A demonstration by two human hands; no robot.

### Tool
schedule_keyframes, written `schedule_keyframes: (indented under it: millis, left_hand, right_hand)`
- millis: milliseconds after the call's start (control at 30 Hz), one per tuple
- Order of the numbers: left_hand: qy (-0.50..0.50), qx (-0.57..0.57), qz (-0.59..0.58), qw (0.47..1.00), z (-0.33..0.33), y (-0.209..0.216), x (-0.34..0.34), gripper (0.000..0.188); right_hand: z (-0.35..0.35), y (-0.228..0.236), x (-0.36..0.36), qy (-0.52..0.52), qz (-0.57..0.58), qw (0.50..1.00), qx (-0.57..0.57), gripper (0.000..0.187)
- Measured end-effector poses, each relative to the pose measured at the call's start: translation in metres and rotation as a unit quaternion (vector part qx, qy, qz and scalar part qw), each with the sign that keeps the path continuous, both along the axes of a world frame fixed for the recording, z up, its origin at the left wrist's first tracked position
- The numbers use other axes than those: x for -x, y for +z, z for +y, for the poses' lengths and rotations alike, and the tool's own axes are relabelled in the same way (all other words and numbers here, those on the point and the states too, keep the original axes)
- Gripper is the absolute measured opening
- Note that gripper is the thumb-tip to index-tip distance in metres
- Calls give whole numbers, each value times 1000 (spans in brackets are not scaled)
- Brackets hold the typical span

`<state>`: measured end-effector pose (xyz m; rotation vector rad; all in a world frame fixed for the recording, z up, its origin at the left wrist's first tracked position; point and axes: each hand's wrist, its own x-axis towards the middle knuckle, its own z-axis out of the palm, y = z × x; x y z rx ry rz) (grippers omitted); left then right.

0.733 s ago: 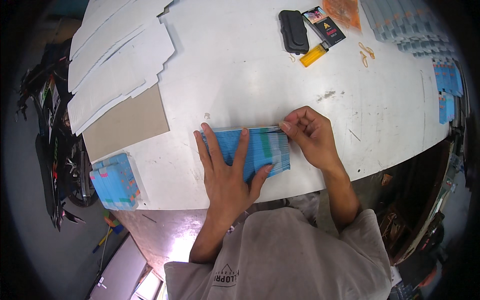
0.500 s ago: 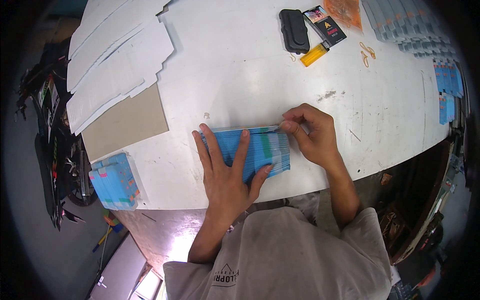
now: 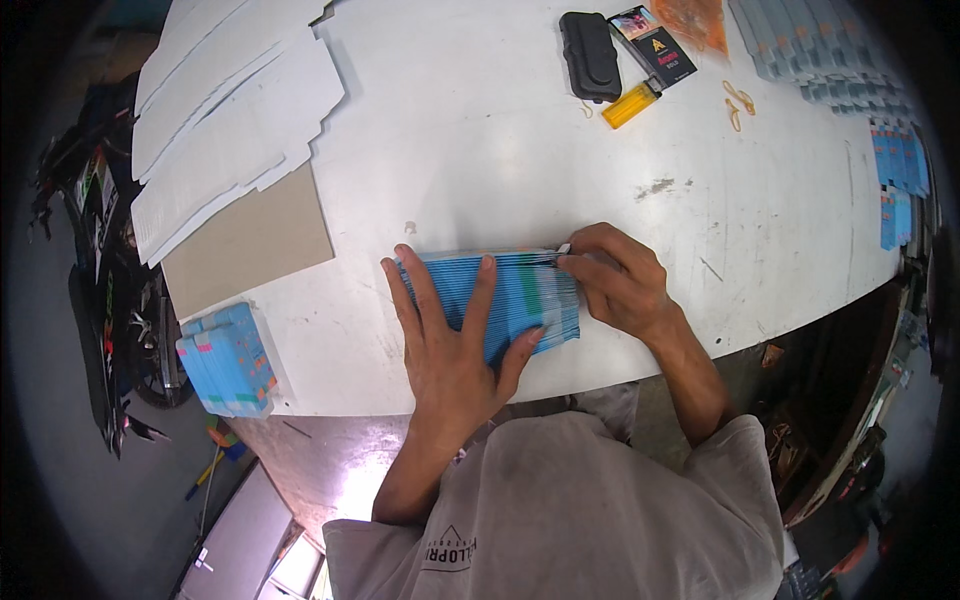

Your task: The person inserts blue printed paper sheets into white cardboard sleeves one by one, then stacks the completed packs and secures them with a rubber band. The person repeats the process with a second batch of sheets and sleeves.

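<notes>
"Blue paper stack (image 3: 511, 290) is lying before you on the white table (image 3: 480, 180), near its front edge. How is it looking under your fingers?"

"Its thin layers are overlapping in close, ridged lines, making a roughly rectangular block with a green band (image 3: 532, 285) and a pale strip (image 3: 553, 300) crossing toward its right end. Off to your left, a flat, matt brown board (image 3: 250, 245) is lying partly under loose white sheets (image 3: 230, 130), whose edges are stepping like stairs. A yellow lighter (image 3: 630, 106) is resting well beyond the stack, near a rounded black case (image 3: 590, 60)."

"What are you doing differently from half a second ago?"

"Your right hand (image 3: 625, 285) is now turning its back more upward, its fingers reaching over the corner, where its curled inner side was showing before. Your left hand (image 3: 445, 365) is keeping its place, and the stack is staying put."

"And how are you holding each hand?"

"You are spreading the left wide, its fingers and thumb resting across the top. You are closing the right, pinching the stack's far right corner with your fingertips; how many layers it is taking, I cannot tell."
</notes>
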<state>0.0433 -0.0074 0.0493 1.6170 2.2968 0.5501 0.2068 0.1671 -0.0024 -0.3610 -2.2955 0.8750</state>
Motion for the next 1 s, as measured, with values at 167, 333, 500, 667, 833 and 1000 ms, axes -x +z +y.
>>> schedule_keyframes:
  millis: [167, 333, 500, 667, 833, 1000]
  left_hand:
    - [7, 0, -1, 1000, 1, 0, -1, 77]
    - [8, -2, 2, 1000, 0, -1, -2, 77]
    - [7, -5, 1, 1000, 1, -1, -1, 78]
    - [13, -7, 1, 1000, 1, -1, -2, 78]
    - [16, -12, 3, 1000, 0, -2, -2, 80]
    - [30, -14, -6, 999, -1, -4, -4, 83]
  right_hand:
    - [0, 0, 0, 2, 14, 1000, -23, 33]
    - [3, 7, 1, 0, -2, 1000, -18, 28]
    - [8, 28, 6, 3, -81, 996, 28, 22]
    - [0, 32, 5, -9, -100, 994, 49, 23]
    - [-5, 29, 4, -22, -90, 995, 37, 27]
    - [-8, 26, 2, -25, -86, 995, 44, 32]
